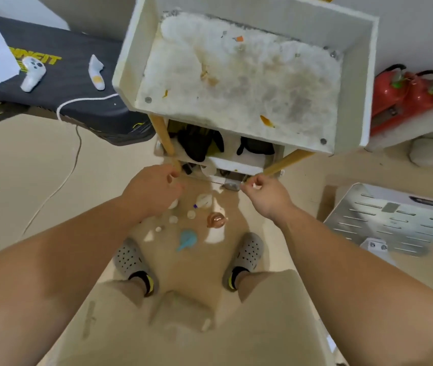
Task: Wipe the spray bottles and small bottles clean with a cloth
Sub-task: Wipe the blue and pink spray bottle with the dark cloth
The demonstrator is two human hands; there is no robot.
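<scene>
two hands reach forward over the floor (20, 167). my left hand (154, 190) is curled beside the near-left yellow leg (166, 143) of the white cart (121, 75); whether its fingers hold anything i cannot tell. my right hand (265, 195) pinches a small white item (256, 185). between my feet lie a blue spray bottle (187, 239), a copper bottle (215, 220) and small white bottles (191, 214).
</scene>
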